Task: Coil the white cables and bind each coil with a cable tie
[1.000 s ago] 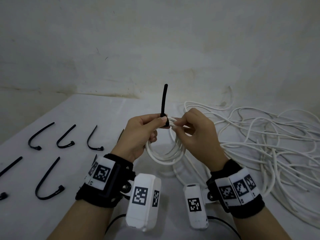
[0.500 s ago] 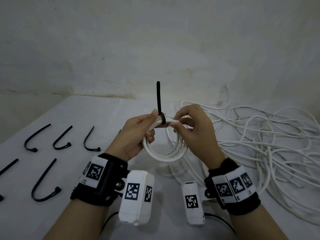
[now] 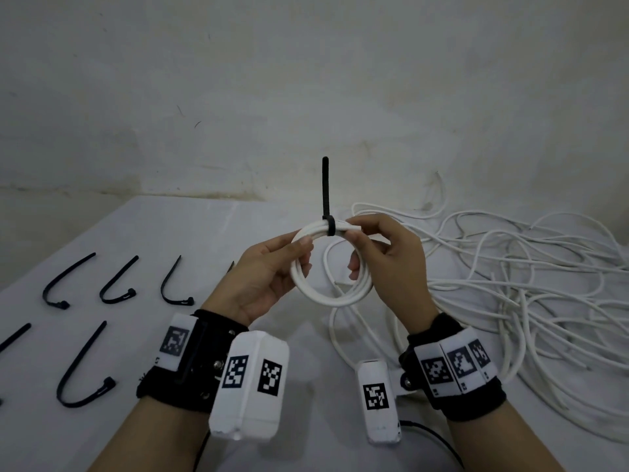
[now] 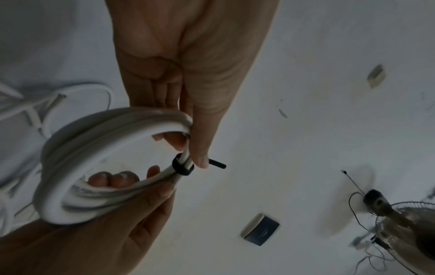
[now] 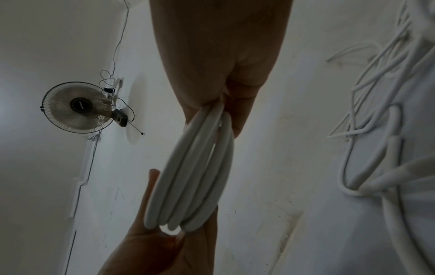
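White tabletop (image 3: pixel 211 240) runs back to a stained wall, its far edge meeting the wall just behind your coil (image 3: pixel 332 298), which you hold upright above the surface. Your left hand (image 3: pixel 269 277) grips the coil's left side, thumb and fingers curled around the strands; your right hand (image 3: pixel 388 264) pinches the top right of it, next to the black cable tie (image 3: pixel 330 228) cinched around the top, its tail standing straight up. Right of the coil, a loose tangle of white cables (image 3: pixel 510 284) spreads to the table's right edge, and one strand runs under the coil. Left of the coil, spare cable ties (image 3: pixel 85 366) lie well apart in rows, with bare table between them and your left hand.
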The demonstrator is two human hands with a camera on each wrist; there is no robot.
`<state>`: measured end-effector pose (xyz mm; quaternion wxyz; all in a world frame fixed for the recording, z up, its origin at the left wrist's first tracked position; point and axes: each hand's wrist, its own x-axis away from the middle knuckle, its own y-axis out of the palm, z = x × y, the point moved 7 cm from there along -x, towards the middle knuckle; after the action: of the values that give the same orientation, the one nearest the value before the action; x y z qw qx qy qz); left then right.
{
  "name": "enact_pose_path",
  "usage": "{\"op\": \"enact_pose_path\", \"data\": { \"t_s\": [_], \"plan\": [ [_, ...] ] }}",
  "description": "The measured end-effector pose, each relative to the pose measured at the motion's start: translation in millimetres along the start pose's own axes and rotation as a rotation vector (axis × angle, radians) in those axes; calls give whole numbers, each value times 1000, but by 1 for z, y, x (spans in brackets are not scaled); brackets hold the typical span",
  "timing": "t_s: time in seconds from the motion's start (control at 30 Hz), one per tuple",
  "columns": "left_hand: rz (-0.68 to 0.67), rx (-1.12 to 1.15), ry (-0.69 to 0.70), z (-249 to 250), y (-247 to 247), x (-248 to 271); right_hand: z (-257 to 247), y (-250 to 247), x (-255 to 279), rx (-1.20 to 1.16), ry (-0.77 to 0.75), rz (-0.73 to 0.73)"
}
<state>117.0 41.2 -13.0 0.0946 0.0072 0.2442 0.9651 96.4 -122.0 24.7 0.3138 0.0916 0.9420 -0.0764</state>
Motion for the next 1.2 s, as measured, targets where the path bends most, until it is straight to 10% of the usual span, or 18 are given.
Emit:
{"op": "enact_pose_path", "data": {
  "t_s": [0.47,1.2],
  "plan": [
    [120,-565,360,34,-5,-1,7,24,-16,-74,35,110],
    [700,-790,-100,133,-277,-152,150,65,-39,710,213,-535]
  ]
}}
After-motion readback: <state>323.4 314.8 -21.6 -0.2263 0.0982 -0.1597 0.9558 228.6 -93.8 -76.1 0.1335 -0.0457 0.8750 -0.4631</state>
